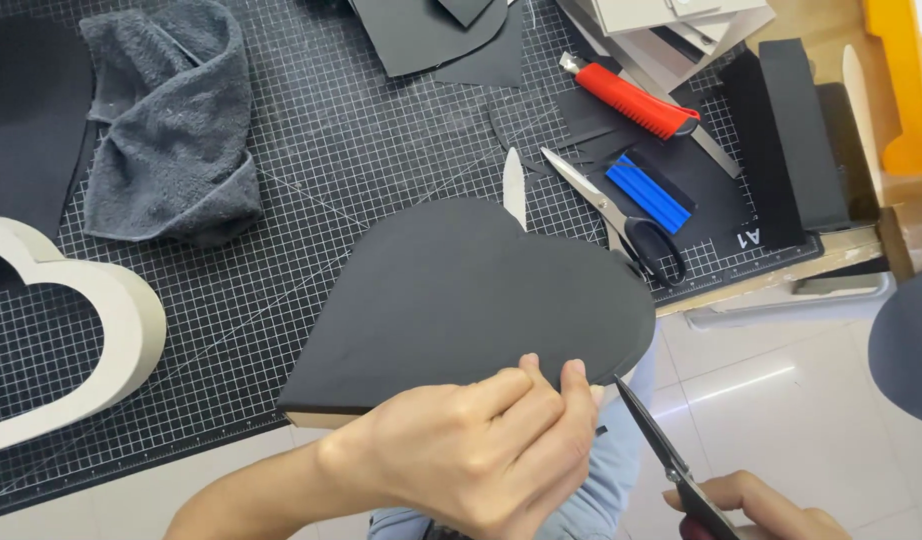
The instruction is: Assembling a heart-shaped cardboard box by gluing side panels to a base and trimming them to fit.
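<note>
open mat (311, 200) centre | towel (171, 120) left | spare scissors (621, 215) right

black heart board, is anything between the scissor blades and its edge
Nothing visible is. The scissors in the right hand point straight at the rim of the black heart board, with bare gap between. The left hand grips the same edge beside the blade tips, fingers close to the cutting line.

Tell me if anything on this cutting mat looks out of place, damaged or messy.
Nothing looks damaged. The only untidiness is small black offcuts scattered on the cutting mat near the red utility knife, and a grey towel lying crumpled. The left hand holds the black heart-shaped piece while the right hand holds scissors.
</note>
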